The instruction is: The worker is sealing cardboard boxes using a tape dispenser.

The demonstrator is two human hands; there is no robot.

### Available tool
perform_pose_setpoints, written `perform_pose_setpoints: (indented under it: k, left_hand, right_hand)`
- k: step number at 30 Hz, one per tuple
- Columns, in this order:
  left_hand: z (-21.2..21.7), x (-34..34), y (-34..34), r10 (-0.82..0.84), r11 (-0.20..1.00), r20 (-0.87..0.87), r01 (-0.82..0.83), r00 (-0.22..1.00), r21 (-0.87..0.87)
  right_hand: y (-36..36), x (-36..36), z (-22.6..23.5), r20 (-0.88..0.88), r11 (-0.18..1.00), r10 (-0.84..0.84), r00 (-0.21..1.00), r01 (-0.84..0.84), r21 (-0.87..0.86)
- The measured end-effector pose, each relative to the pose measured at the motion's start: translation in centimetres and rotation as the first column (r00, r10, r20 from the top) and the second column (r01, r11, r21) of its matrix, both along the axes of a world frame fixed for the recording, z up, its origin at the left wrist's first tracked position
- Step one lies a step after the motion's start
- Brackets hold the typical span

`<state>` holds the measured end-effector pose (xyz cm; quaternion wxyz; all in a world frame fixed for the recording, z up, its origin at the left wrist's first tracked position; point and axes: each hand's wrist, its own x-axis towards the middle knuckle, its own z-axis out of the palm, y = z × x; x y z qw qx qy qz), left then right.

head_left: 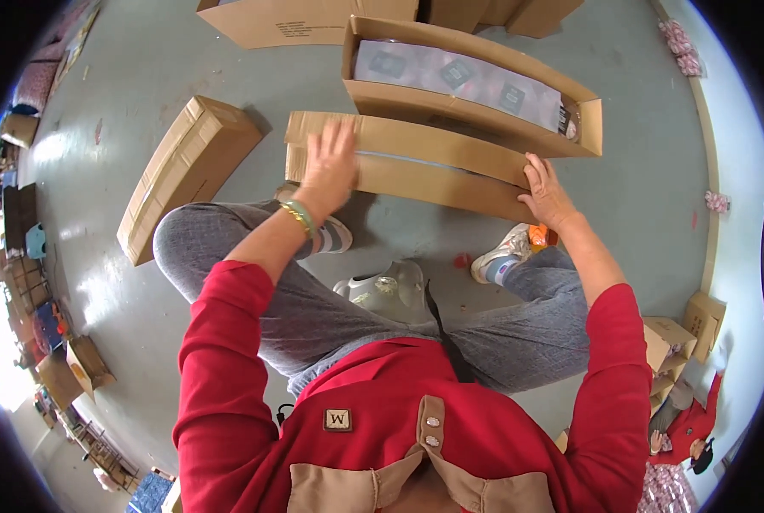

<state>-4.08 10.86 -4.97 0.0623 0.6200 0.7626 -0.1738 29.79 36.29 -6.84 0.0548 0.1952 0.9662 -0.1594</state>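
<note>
A long, narrow cardboard carton (442, 184) lies crosswise in front of me, its two long top flaps folded inward. Between the flaps runs a thin gap with a pale bluish strip showing. My left hand (330, 167), slightly blurred, rests on the flaps near the left end, fingers stretched out and pointing away from me. At the right end, my right hand (548, 195) touches the flap edges, its thumb apart from the slightly bent fingers. Just beyond stands an open long carton (583, 128) with clear-wrapped packages (454, 75) inside.
A taped long carton (189, 171) lies at left, and a larger carton (305, 21) stands at the far side. Below me is a grey plastic stool (386, 291). An orange object (542, 236) sits by my right shoe. Another person (694, 427) in red is at lower right.
</note>
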Motion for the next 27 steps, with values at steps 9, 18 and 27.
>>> perform_pose_setpoints:
  k: [9,18,27]
  left_hand:
    - [-1.8,3.3,0.9,0.015,0.982,0.143,-0.042,0.99,0.186]
    - [-1.4,1.5,3.7,-0.231,0.954,0.24,0.171,0.943,0.245]
    - [-1.2,-1.8,2.6,-0.116,0.951,0.261,0.031,0.958,0.306]
  right_hand:
    - [-1.9,-1.4,1.7,0.111,0.992,-0.115,0.987,0.12,-0.042]
    - [-4.5,-2.7,3.3,0.391,0.991,-0.097,0.915,0.053,0.121]
    - [-6.3,-0.8,2.6,0.304,0.993,-0.115,0.946,0.097,0.071]
